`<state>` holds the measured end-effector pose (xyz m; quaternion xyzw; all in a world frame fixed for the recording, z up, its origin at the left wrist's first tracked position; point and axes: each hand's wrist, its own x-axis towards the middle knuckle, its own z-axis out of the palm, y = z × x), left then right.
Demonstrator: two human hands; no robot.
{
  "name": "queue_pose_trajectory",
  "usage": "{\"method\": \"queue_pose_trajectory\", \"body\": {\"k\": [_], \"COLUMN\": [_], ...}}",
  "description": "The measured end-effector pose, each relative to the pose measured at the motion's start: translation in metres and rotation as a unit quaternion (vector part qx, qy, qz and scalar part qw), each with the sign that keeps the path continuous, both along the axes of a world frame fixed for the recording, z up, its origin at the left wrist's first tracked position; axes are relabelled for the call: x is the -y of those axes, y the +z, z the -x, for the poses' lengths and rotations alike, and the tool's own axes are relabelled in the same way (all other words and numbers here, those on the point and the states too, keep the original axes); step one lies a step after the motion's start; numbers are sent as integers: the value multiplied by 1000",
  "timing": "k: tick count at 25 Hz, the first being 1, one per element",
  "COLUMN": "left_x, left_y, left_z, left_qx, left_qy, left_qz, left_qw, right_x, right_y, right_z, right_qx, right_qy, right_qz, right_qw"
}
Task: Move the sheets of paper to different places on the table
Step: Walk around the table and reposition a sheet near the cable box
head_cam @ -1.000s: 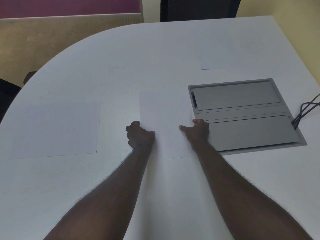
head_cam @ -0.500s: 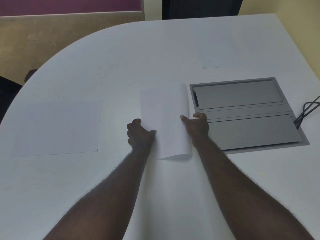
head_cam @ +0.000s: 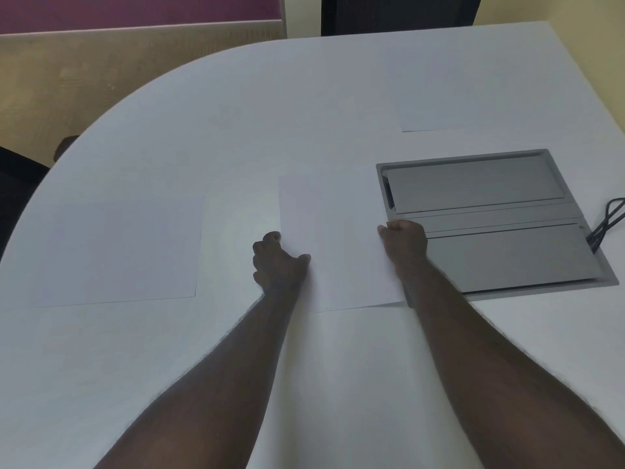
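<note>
Three white sheets lie on the white table. The middle sheet lies flat in front of me. My left hand pinches its left edge, thumb on top of the paper. At the sheet's right edge, my right hand is closed on the paper, next to the grey box. A second sheet lies flat to the left, apart from both hands. The third sheet lies at the far right, beyond the box.
A grey metal cable box is set into the table right of the middle sheet, with black cables coming out at its right side. The table's curved edge runs along the left, with a dark chair beyond it.
Half a second ago the right hand had lifted and curled the middle sheet's right edge toward the left. Now that edge is back down and the sheet lies flat beside the box.
</note>
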<state>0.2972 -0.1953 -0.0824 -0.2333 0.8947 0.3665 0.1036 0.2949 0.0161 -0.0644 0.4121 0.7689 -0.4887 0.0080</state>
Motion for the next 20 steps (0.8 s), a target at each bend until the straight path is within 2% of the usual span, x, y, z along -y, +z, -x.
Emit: {"method": "queue_pose_trajectory", "body": {"k": [2, 6, 11, 15, 20], "left_x": [0, 1, 0, 3, 9], "left_y": [0, 2, 9, 22, 39], "left_z": [0, 1, -2, 2, -14], "left_qx": [5, 13, 3, 25, -37], "left_qy": [0, 6, 13, 56, 54], "left_qz": [-8, -32, -57, -123, -186], "left_qw": [1000, 999, 998, 991, 980], "right_x": [-2, -2, -7, -9, -6], "right_y": [-1, -5, -3, 1, 19], "right_z": [-3, -10, -17, -27, -42], "right_qx": [2, -40, -89, -102, -104], "right_qy": [19, 5, -23, -34, -52], "right_qz": [-24, -3, 93, 150, 155], "right_qw": [1000, 999, 991, 983, 981]}}
